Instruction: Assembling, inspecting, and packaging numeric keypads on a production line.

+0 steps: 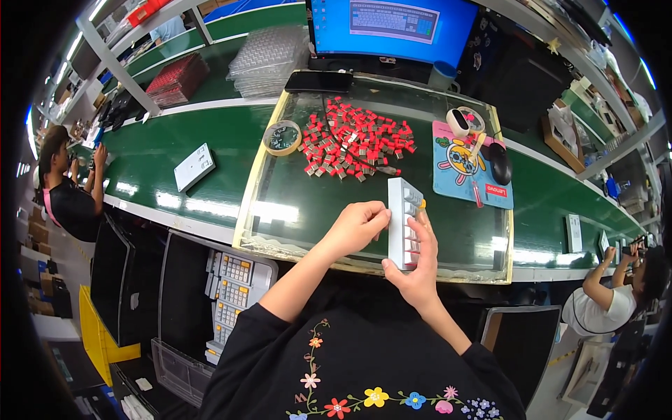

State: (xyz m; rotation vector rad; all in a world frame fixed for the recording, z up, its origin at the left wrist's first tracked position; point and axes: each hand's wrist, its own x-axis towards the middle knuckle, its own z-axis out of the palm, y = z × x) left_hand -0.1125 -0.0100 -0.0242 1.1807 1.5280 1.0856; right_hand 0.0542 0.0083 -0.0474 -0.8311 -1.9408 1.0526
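Green benches (140, 161) line a busy workshop floor, with one person at work to the left (70, 203) and another to the right (600, 308), as a worker in a flower-embroidered black top handles a small keypad (397, 227) over a glossy, tape-edged worktop (280, 217). The keypad is held on its side above the worktop's front edge, a little right of the middle, its pale back toward the left and its keys toward the right.

The right hand (418, 262) grasps it near its lower end, thumb on one side and fingers across the keys. The left hand (360, 227) is curled beside the pale back, thumb and forefinger drawn together; from here one cannot tell whether they pinch some small part.

By its look the keypad is light and stiff, smooth enough to slip on its flat back, with keys that would give under a squeeze. Its long side edges seem the surest place to take hold.

Toward the worktop's back edge lies a heap of red-ended plugs (353, 140), with a tape roll (283, 150) near the left edge and a black mouse (499, 164) near the right. A lit monitor (395, 31) stands beyond the back edge.
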